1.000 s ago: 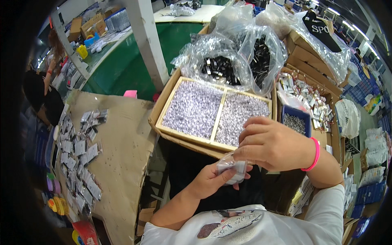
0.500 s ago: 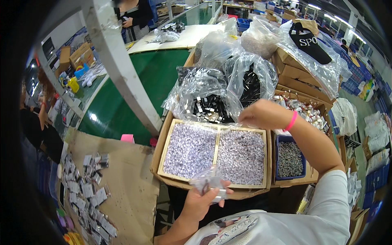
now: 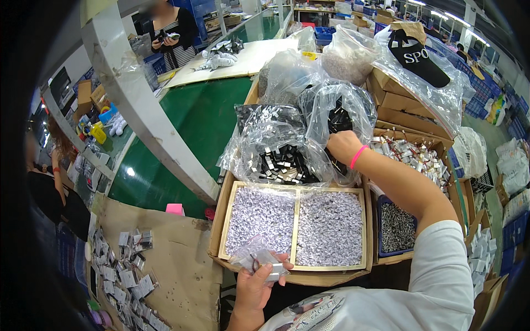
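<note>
My left hand [image 3: 254, 287] is closed around a small clear plastic bag [image 3: 247, 254], held over the near edge of a wooden tray [image 3: 296, 226]. Inside the bag are a whitish block and what looks like a dark wire. My right hand [image 3: 345, 147] reaches into an open clear plastic sack [image 3: 316, 105] of long black pieces; its fingertips are hidden. Left of that sack lies another clear bag [image 3: 243, 157] with black and silvery parts. The tray's two compartments hold many small whitish pieces.
Right of the tray stands a blue bin [image 3: 381, 223] of small metal parts, with a carton of wired white parts [image 3: 422, 160] behind. Filled small bags [image 3: 130, 278] lie on the cardboard-covered table at left. A slanted metal post [image 3: 146, 118] rises beside a green belt [image 3: 176, 132]. People stand beyond.
My right hand has moved away from me, from the tray's far edge into the sack of black pieces. My left hand has shifted slightly left and nearer me, still holding the small bag.
</note>
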A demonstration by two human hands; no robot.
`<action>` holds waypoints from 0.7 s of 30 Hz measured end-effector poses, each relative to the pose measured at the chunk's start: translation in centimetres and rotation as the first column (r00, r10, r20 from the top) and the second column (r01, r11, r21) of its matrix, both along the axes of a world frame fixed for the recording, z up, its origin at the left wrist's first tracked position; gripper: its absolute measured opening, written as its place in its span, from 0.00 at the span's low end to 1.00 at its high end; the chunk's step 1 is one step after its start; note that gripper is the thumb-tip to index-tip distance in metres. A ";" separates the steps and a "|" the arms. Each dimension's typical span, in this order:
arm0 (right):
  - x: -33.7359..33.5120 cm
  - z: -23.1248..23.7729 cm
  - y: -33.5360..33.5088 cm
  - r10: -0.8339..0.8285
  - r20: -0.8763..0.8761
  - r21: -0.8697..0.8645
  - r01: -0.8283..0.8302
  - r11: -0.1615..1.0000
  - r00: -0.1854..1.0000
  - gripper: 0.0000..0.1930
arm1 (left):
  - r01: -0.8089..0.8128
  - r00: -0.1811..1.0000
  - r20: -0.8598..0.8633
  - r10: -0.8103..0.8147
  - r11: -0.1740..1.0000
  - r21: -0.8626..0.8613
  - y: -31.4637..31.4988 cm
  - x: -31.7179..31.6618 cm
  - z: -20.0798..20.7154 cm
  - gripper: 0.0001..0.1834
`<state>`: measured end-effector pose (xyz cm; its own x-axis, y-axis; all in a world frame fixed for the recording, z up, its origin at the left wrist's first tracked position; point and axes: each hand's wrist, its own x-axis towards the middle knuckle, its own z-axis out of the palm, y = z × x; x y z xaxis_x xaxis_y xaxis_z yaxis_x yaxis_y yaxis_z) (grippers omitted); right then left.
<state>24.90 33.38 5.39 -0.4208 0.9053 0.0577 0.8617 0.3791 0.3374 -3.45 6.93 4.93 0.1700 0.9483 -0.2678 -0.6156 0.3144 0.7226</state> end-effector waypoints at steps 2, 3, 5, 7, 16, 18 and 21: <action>0.7 2.0 -0.6 -0.006 -0.111 0.014 0.007 1.000 0.994 0.07 | -0.013 1.000 -0.008 0.013 1.000 0.004 0.2 -0.2 0.0 0.14; 0.9 3.1 -1.1 -0.032 -0.156 -0.002 0.032 0.999 0.987 0.08 | -0.020 1.000 -0.020 0.020 1.000 0.005 0.4 -0.5 0.0 0.15; 1.0 5.7 -2.3 -0.047 -0.323 0.053 0.068 0.996 0.945 0.10 | -0.031 0.999 -0.020 0.031 0.999 0.010 0.6 -0.5 -0.1 0.15; 0.2 7.5 -3.4 0.099 -0.566 0.102 -0.050 0.994 0.819 0.11 | -0.035 0.999 -0.018 0.035 0.999 0.018 0.9 -0.5 -0.2 0.15; -11.5 1.4 -2.7 0.081 -0.588 -0.237 -0.267 0.934 0.805 0.13 | 0.061 0.998 -0.006 -0.060 0.997 0.047 1.4 0.6 0.2 0.18; -13.2 0.4 -1.2 -0.051 -0.514 -0.324 -0.139 0.936 0.856 0.13 | 0.068 0.998 -0.021 -0.067 0.997 0.044 1.0 0.6 0.4 0.18; -14.1 -0.2 0.1 -0.063 -0.443 -0.361 -0.113 0.926 0.894 0.12 | 0.071 0.995 -0.068 -0.069 0.997 0.037 0.2 0.4 0.7 0.18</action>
<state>10.82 33.49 5.18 -0.4540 0.8861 -0.0934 0.8737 0.4221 -0.2418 -3.01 7.17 5.60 0.2194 0.9448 -0.2434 -0.5432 0.3256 0.7739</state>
